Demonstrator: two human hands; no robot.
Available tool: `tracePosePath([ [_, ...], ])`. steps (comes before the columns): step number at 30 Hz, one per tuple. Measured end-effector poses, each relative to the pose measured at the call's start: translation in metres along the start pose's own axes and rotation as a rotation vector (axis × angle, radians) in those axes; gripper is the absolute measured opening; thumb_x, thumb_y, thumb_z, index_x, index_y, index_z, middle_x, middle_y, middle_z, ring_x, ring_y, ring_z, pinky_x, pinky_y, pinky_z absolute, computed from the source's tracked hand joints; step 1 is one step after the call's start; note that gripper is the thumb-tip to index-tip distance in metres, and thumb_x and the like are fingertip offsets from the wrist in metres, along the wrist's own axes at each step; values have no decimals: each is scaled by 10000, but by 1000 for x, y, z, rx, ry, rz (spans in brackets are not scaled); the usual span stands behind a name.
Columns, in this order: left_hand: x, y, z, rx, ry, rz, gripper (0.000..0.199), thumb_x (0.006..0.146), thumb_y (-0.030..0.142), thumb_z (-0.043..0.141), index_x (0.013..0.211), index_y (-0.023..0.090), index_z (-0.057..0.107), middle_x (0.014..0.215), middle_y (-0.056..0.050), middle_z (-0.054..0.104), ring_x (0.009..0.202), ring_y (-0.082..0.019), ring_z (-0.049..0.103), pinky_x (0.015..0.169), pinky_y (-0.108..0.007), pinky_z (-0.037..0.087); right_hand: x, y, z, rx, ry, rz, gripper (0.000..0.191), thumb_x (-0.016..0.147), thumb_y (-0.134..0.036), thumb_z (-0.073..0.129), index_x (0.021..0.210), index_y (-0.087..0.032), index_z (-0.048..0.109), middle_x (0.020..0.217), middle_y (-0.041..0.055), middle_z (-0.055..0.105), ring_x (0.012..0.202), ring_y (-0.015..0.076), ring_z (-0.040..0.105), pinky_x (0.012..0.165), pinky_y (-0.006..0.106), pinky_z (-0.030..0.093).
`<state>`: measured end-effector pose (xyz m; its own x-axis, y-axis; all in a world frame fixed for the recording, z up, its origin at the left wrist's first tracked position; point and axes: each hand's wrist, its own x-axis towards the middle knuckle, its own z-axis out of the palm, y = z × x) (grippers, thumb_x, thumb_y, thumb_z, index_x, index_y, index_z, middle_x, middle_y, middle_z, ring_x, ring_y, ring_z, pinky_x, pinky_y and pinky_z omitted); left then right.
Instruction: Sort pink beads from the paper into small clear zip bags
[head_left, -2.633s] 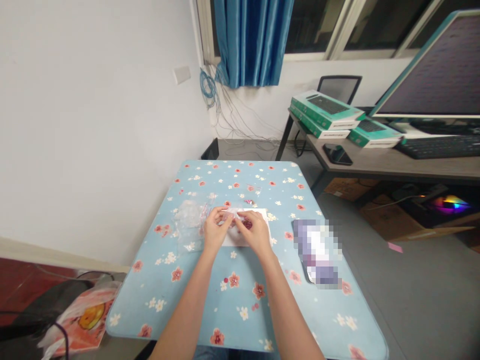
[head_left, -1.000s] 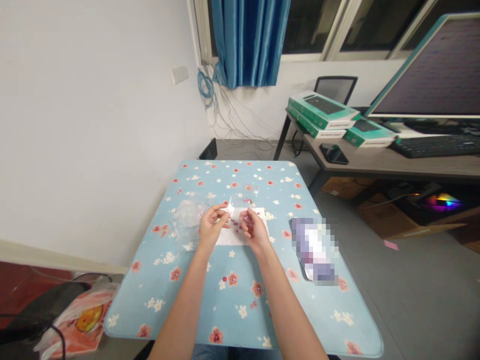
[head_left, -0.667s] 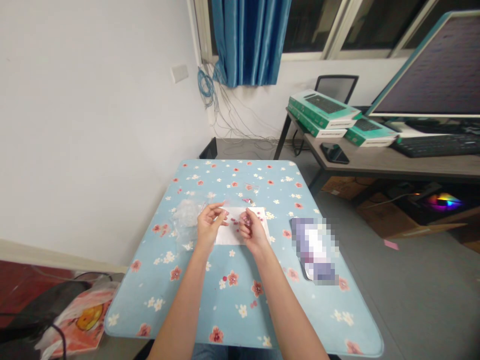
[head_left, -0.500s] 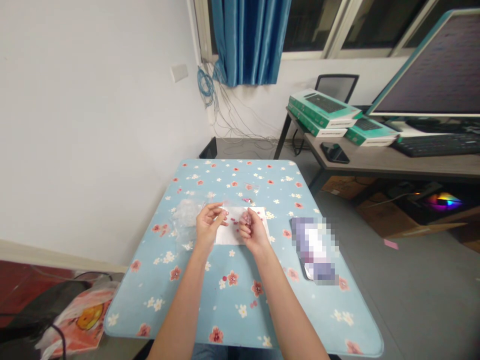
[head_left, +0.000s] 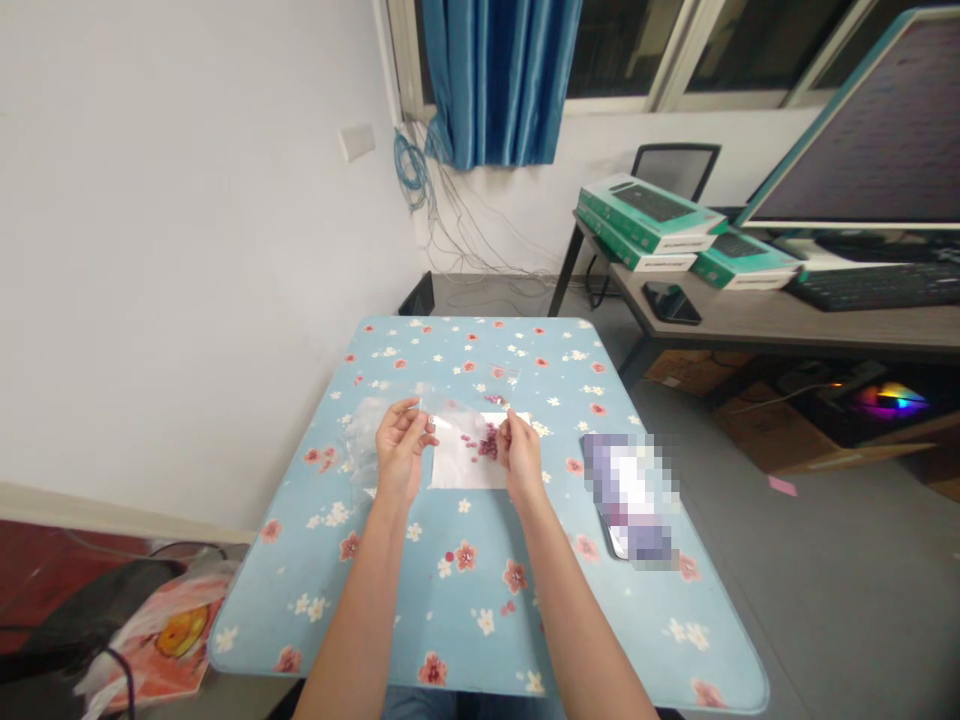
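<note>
My left hand (head_left: 401, 445) is closed in a pinch on a clear plastic bag (head_left: 459, 408), which is thin and hard to make out. Across from it, my right hand (head_left: 522, 455) has thumb and fingers pressed together at what looks like the bag's other side. Beneath the hands lies a white sheet (head_left: 453, 468), and a cluster of small dark red beads (head_left: 486, 443) sits on it beside my right fingers. Just beyond the sheet, a small clear bag (head_left: 504, 376) lies near some pink and shiny small pieces (head_left: 495, 400).
Crumpled clear plastic bags (head_left: 364, 430) lie left of my left hand on the flowered table (head_left: 555, 620). A pixelated flat item (head_left: 630, 495) rests at the table's right. Beyond stands a desk (head_left: 720, 335) with green keyboard boxes (head_left: 649, 215), a phone (head_left: 671, 303) and a monitor (head_left: 862, 130).
My hands have moved apart, left hand leftward and right hand slightly rightward, with the clear bag spread between them. More of the red beads on the sheet now show.
</note>
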<state>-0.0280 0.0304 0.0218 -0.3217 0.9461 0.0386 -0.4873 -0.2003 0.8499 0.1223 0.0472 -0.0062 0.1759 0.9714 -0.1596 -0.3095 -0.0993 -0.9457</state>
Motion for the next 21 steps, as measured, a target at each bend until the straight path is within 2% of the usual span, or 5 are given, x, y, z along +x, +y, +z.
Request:
tracePosePath([
  [3,1,0,-1,-9,16,-8,361,602,286,782,910,211,608,681,49,555,557,-58,547,457,-147,453,1,-1,-7,-449,80,-341,455,839,-497,457,521,-213,301,465,-60,290,461,93,299,482,234,247],
  [5,2,0,-2,-13,18,-12,367,602,292,782,913,214,605,679,51,552,557,-57,546,457,-145,446,3,0,-9,-712,63,-444,442,870,-467,422,523,-207,340,469,-46,352,487,106,344,531,246,253],
  [8,2,0,-2,-24,17,-14,369,606,298,779,919,217,601,667,53,543,557,-58,539,456,-144,440,7,5,-9,-948,32,-478,421,899,-437,372,550,-207,418,495,-20,448,507,123,397,548,254,235],
  [12,2,1,-2,-31,10,-7,365,612,302,773,920,219,596,650,55,535,561,-62,535,457,-146,431,11,14,-3,-1129,52,-487,379,902,-389,384,588,-202,485,561,4,521,536,129,423,544,255,192],
  [21,3,-3,-4,-33,-13,0,369,629,299,769,942,216,591,651,61,544,555,-56,542,466,-146,432,11,14,-2,-1257,81,-464,335,907,-345,426,636,-182,535,641,16,565,599,123,440,556,255,182],
])
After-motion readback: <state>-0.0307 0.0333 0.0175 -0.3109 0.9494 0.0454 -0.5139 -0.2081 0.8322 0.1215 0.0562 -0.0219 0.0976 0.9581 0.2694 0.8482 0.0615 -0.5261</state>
